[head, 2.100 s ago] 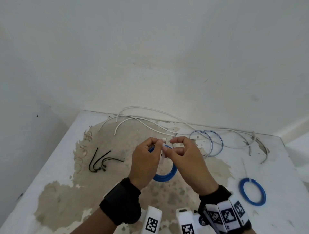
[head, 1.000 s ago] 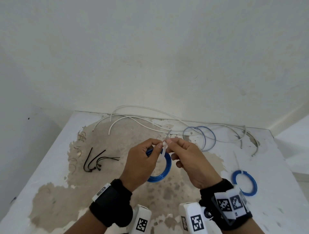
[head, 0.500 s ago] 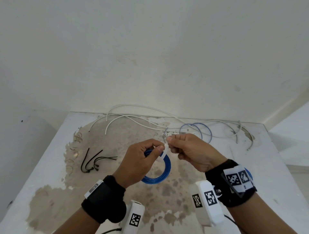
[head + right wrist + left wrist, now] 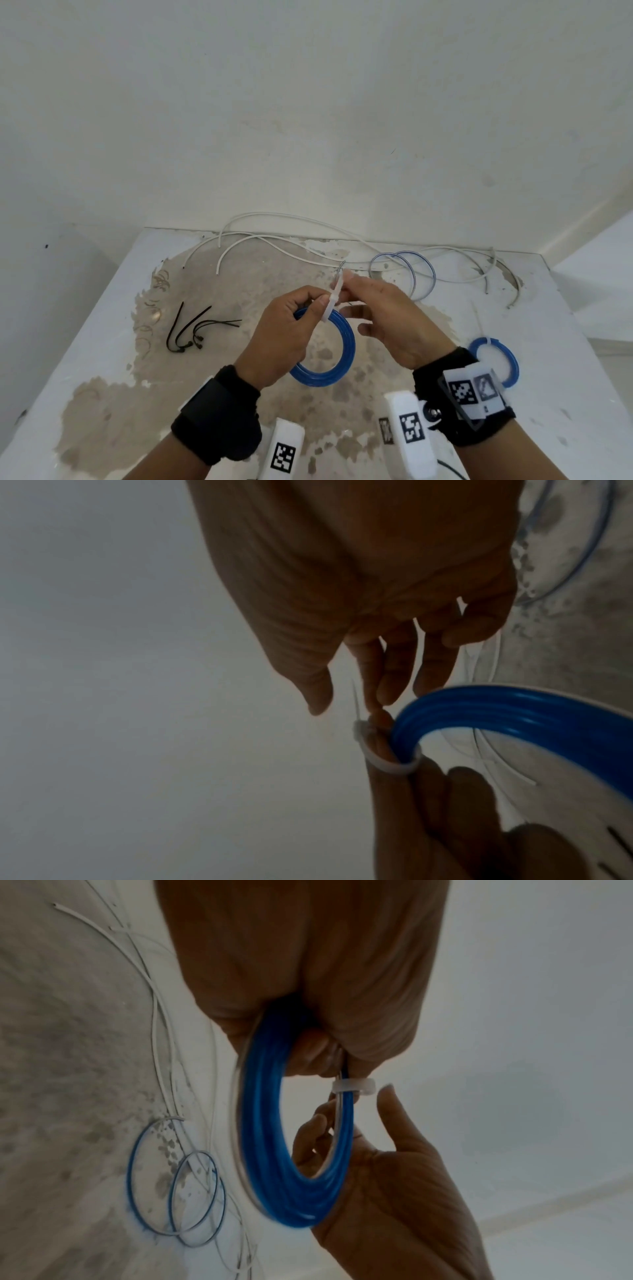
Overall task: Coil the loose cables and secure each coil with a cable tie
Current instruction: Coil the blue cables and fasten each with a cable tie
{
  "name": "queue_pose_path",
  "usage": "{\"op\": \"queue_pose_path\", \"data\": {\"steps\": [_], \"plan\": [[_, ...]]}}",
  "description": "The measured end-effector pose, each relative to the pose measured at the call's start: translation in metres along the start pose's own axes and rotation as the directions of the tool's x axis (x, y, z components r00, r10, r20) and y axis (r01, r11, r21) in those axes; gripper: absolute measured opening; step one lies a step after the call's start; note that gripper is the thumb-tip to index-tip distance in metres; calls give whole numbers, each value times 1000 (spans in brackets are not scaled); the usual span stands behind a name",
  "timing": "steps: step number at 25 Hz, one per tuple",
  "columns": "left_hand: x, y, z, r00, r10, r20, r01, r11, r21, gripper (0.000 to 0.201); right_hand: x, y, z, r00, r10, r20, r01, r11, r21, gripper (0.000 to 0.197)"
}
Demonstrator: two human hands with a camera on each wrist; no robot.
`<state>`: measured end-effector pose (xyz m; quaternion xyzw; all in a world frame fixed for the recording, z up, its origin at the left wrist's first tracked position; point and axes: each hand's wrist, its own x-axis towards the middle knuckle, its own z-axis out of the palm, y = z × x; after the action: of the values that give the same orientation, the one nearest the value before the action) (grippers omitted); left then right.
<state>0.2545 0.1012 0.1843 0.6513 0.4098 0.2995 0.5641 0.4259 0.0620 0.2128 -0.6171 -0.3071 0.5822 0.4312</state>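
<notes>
My left hand holds a blue cable coil upright above the table, pinching it at the top where a white cable tie loops round the strands. The left wrist view shows the tie snug on the coil just below my fingertips. My right hand is beside it with straight, spread fingers. Its index tip touches the tie's thin tail, and its thumb stands apart. In the right wrist view the tie wraps the coil and the tail rises between thumb and fingers.
A second blue coil with a white tie lies at the right, partly behind my right wrist. Thin blue loops and long white cables lie along the back wall. Several black cable ties lie at the left of the worn table.
My right hand was pinching the tie's tail and drawing it up and right. Now its thumb has come away and its fingers are spread. The left hand keeps its hold on the coil.
</notes>
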Motion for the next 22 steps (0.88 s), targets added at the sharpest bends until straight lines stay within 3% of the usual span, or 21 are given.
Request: {"op": "queue_pose_path", "data": {"steps": [3,8,13,18,22], "plan": [[1,-1,3,1000,-20,15,21,998,-58,19,-4,3,8,986,-157,-59,151,984,-89,18],[2,2,7,999,-23,48,29,991,-131,24,11,-2,0,953,-230,-195,217,973,-82,23],[6,2,9,997,-67,34,70,993,-95,30,10,-3,4,942,-284,-178,273,958,-84,18],[6,-3,13,996,-91,17,91,996,6,35,10,6,3,901,-400,-166,348,897,-272,17],[9,-4,14,992,-128,-12,127,992,-11,32,6,4,4,861,-471,-190,398,858,-323,13]]}}
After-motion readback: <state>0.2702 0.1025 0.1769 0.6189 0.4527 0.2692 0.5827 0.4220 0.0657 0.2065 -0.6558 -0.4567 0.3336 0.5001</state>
